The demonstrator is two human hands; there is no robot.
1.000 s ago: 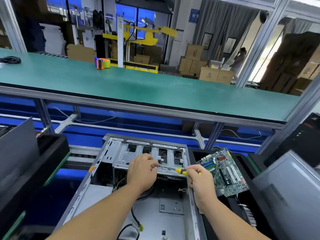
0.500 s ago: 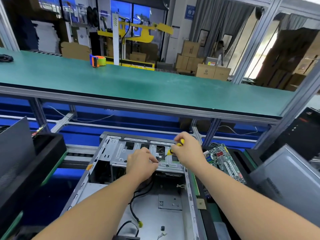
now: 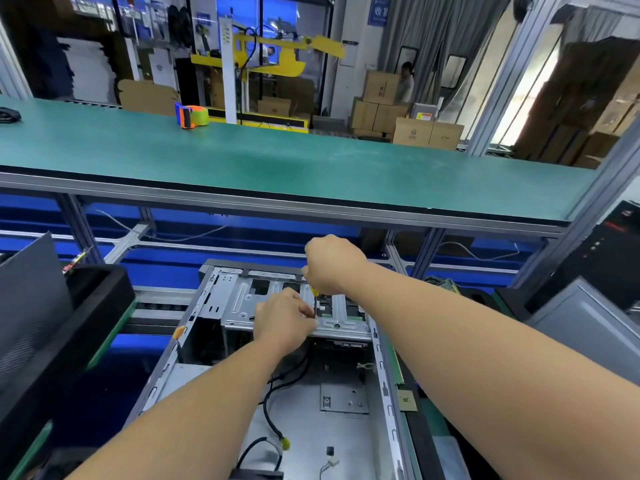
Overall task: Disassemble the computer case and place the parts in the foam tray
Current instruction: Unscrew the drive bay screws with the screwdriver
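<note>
From the head camera, the only view, the computer case (image 3: 301,393) lies open on its side in front of the person, its floor bare but for loose black cables (image 3: 277,382) and a small mounting plate. At its far end sits the metal drive cage (image 3: 277,306), and both hands work there. The right hand (image 3: 334,263) is fisted over the yellow handle of a screwdriver (image 3: 314,292), held upright with the shaft pointing down onto the cage's top face. The left hand (image 3: 282,318) has its fingertips bunched at the foot of the shaft, seemingly pinching the tip or a small screw; the fingers hide what exactly is between them. The step in hand looks like undoing a screw that fixes the drive cage, so the job is partway along: a green circuit board (image 3: 441,284) already lies off to the right, past the right forearm, in what appears to be the dark foam tray (image 3: 481,296), though little of either shows. Next the driver needs to stay seated squarely in the screw head while it turns, and the left fingers must catch the loosened screw so it does not fall among the cables before the cage lifts out.
</note>
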